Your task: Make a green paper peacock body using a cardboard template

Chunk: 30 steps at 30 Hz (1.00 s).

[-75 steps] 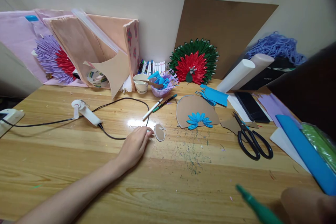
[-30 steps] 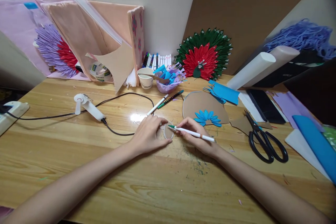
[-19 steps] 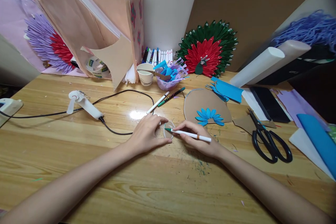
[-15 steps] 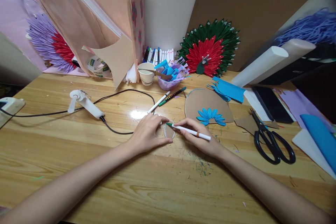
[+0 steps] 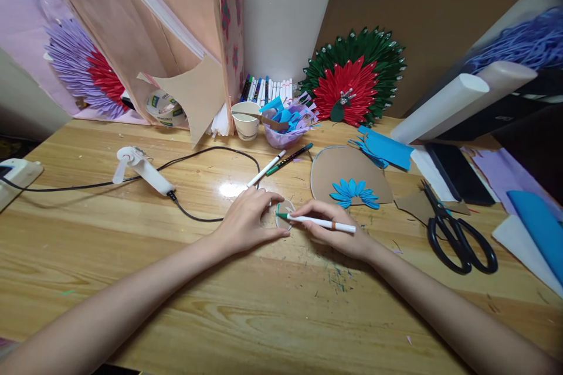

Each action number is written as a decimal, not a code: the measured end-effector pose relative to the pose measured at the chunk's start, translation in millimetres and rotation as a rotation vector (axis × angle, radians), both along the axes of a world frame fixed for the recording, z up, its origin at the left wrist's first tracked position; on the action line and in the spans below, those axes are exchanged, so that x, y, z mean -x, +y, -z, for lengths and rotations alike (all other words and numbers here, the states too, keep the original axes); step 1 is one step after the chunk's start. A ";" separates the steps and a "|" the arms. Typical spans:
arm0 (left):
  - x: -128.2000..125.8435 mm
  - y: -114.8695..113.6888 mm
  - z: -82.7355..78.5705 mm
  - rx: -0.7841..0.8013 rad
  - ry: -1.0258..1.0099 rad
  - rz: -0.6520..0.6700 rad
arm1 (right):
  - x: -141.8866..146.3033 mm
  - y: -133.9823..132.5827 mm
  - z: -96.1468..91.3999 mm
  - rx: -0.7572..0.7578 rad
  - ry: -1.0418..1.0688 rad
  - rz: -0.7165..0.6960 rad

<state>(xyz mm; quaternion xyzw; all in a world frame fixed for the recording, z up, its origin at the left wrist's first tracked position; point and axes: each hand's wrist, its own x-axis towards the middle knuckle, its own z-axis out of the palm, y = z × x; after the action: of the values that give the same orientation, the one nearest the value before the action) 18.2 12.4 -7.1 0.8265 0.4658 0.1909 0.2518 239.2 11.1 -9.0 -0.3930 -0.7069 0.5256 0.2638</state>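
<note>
On the table lies a small round cardboard piece with a pale rim. My left hand steadies it from the left, thumb and forefinger curved against its edge. A white marker with a green tip and a brown band is pinched in my right hand. Its tip touches the cardboard's left part, where a short green line shows. Behind my right hand, a larger rounded cardboard sheet carries a half ring of blue petals.
A white marker and a dark green marker lie beyond my hands. Black scissors rest at right. A corded white glue gun lies at left. A paper cup and a purple bowl of scraps stand behind.
The marker's tip has moved down and left over the small cardboard piece, and more green line shows there. My left hand keeps its hold. The view has shifted slightly.
</note>
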 end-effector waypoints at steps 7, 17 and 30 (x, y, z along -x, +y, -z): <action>-0.2 0.1 -2.3 0.009 0.003 0.001 | -0.9 1.4 1.4 -0.004 -0.014 -0.031; 0.0 -0.6 -3.3 0.007 0.014 0.014 | -0.9 4.1 -0.7 0.012 -0.005 -0.013; -0.2 0.5 -1.9 -0.002 -0.004 0.021 | -4.5 6.1 -1.6 -0.032 -0.054 -0.061</action>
<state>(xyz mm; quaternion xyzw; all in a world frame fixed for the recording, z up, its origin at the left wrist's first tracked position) 18.4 12.9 -5.1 0.8313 0.4562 0.1905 0.2540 243.7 17.1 -7.4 -0.3811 -0.7338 0.5110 0.2349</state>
